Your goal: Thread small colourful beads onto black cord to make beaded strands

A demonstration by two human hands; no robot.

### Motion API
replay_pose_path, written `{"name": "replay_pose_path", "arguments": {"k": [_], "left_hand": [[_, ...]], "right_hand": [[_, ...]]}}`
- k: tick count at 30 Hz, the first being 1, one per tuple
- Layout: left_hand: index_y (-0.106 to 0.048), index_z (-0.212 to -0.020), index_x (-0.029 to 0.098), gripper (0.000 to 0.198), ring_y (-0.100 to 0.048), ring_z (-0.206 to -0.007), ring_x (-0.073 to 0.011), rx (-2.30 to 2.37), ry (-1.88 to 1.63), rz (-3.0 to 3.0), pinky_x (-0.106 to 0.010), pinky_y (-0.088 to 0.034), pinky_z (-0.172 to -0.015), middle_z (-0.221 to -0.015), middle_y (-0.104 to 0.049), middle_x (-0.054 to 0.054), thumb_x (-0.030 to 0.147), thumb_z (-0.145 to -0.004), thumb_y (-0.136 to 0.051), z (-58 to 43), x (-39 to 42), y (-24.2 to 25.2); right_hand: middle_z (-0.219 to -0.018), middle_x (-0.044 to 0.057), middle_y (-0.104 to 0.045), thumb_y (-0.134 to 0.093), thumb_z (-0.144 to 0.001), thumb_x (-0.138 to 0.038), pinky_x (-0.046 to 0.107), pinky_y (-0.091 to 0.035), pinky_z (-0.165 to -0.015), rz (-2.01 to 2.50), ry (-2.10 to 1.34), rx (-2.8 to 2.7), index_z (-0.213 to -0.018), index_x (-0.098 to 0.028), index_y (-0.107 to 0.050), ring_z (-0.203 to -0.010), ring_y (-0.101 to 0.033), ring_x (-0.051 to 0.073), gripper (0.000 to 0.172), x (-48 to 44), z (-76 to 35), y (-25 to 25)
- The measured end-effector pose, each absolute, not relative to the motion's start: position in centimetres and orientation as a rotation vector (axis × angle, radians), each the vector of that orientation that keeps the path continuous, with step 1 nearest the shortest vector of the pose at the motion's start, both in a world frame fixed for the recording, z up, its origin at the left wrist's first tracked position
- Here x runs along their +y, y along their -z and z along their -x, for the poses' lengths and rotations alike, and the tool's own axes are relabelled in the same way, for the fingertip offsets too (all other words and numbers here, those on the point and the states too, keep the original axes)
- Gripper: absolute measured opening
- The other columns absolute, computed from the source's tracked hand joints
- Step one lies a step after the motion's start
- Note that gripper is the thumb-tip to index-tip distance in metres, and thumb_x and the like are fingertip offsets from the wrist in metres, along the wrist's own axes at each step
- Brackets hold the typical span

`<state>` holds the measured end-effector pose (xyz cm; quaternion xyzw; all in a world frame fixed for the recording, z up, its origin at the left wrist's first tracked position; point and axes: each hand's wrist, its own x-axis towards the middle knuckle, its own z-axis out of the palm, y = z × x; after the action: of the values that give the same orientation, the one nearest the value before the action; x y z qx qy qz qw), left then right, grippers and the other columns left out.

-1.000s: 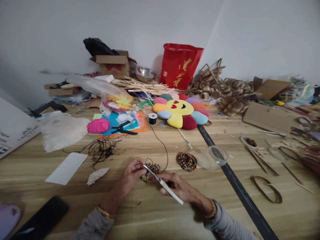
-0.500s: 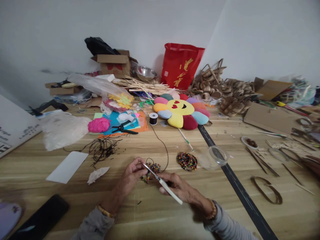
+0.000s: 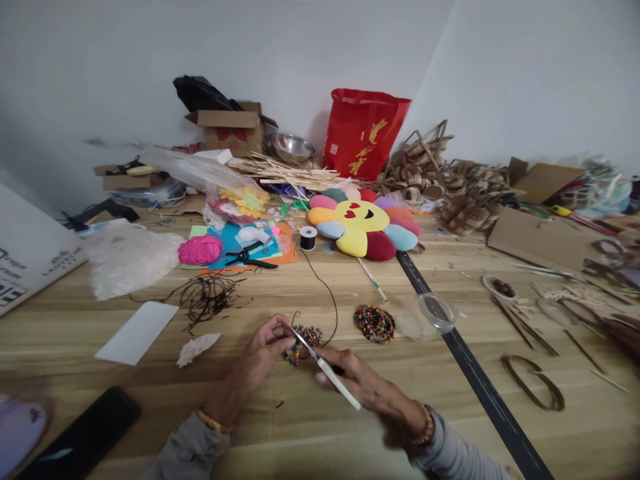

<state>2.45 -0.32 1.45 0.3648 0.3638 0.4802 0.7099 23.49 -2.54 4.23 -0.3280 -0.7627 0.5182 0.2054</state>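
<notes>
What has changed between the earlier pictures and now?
The right hand shifted slightly left, swinging the white-handled tool's handle with it. The cord bit by the left hand, earlier arched over the beads, now sticks up. Both hands' holds, the coiled strand and spool stayed.

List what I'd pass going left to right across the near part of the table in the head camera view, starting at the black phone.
Black phone → crumpled white tissue → small bead cluster → coiled bead strand → clear round container → curved brown strip.
</notes>
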Motion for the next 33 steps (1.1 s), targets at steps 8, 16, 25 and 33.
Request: {"name": "replay_pose_path", "arguments": {"k": [8, 16, 25, 33], "left_hand": [[-0.068, -0.073, 0.015, 0.024, -0.062, -0.062, -0.0121, 0.872, -1.230, -0.773, -0.021, -0.047, -0.059, -0.068, -0.069, 0.000, 0.012, -0.053, -0.082, -0.8, 0.7, -2.0], [-0.074, -0.075, 0.014, 0.026, -0.067, -0.057, -0.0146, 0.924, -1.444, -0.712, -0.026, -0.052, -0.062, -0.065, -0.074, -0.003, 0.016, -0.051, -0.085, 2.0, 1.9, -4.4], [-0.070, -0.084, 0.012, 0.025, -0.071, -0.070, -0.0188, 0.899, -1.265, -0.737, -0.030, -0.053, -0.072, -0.071, -0.076, -0.006, 0.016, -0.061, -0.079, -0.6, 1.2, -5.2], [-0.071, -0.084, 0.014, 0.024, -0.071, -0.075, -0.0175, 0.788, -1.157, -0.634, -0.027, -0.053, -0.072, -0.076, -0.076, -0.005, 0.009, -0.061, -0.077, -2.2, 0.6, -6.2]], "right_hand": [[-0.093, 0.005, -0.065, -0.051, -0.091, -0.037, 0.021, -0.044, -0.068, 1.044, -1.192, -2.212, -0.127, -0.015, -0.052, -0.073, -0.056, 0.014, 0.042, -2.2, -24.2, -3.6], [-0.089, 0.005, -0.064, -0.057, -0.085, -0.027, 0.023, -0.040, -0.068, 1.178, -0.634, -2.781, -0.109, -0.017, -0.056, -0.076, -0.058, 0.016, 0.025, -4.5, -24.1, -5.2], [-0.099, 0.008, -0.063, -0.050, -0.091, -0.020, 0.028, -0.043, -0.077, 0.764, -0.339, -2.851, -0.121, -0.015, -0.048, -0.088, -0.055, 0.019, 0.031, -7.5, -20.4, -3.7], [-0.088, 0.006, -0.061, -0.053, -0.091, -0.030, 0.027, -0.043, -0.067, 1.131, -0.610, -2.497, -0.093, -0.016, -0.054, -0.075, -0.057, 0.017, 0.014, -5.9, -21.1, -5.1]]}}
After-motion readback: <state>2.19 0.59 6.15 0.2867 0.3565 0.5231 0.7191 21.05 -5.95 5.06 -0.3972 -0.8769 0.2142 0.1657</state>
